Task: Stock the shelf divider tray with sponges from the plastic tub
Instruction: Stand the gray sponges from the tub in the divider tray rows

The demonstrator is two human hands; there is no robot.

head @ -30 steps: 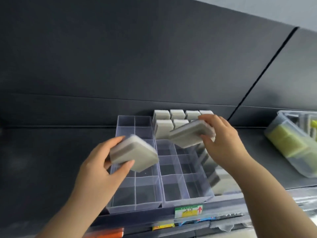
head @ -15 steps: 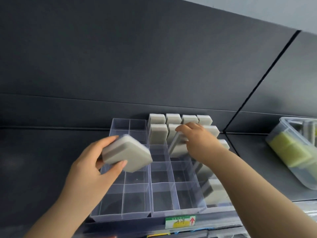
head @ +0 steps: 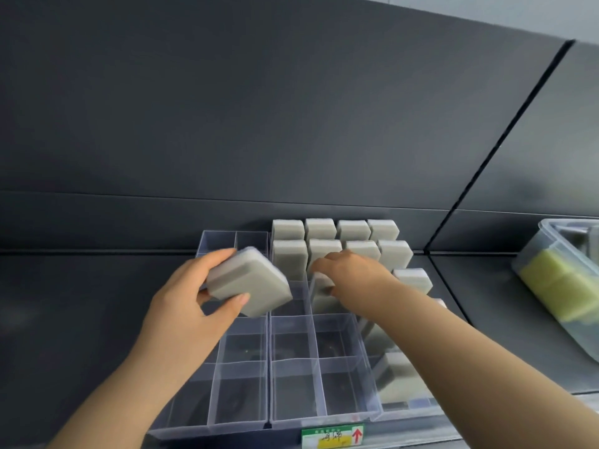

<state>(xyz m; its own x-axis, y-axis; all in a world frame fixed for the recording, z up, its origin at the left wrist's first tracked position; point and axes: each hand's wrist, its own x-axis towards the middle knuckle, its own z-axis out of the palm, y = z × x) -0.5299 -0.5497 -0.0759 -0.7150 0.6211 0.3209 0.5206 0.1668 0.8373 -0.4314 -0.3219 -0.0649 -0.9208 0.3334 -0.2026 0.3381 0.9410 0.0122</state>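
Note:
Clear divider trays (head: 291,361) sit side by side on the dark shelf. Several grey sponges (head: 321,230) stand upright in the back cells and down the right column. My left hand (head: 184,306) holds a grey sponge (head: 251,281) tilted in the air above the left tray. My right hand (head: 351,275) presses another grey sponge (head: 322,294) upright into a cell of the middle tray, its fingers still around the sponge's top. The plastic tub (head: 534,254) with yellow-green sponges (head: 557,283) stands at the right edge.
A dark back panel rises right behind the trays. A green and yellow price label (head: 332,437) with a red arrow is fixed to the shelf's front edge. Bare dark shelf (head: 81,303) lies to the left of the trays.
My right hand has carried its sponge down from above the trays into a middle-tray cell and turned it upright. My left hand has kept its sponge aloft, shifting slightly.

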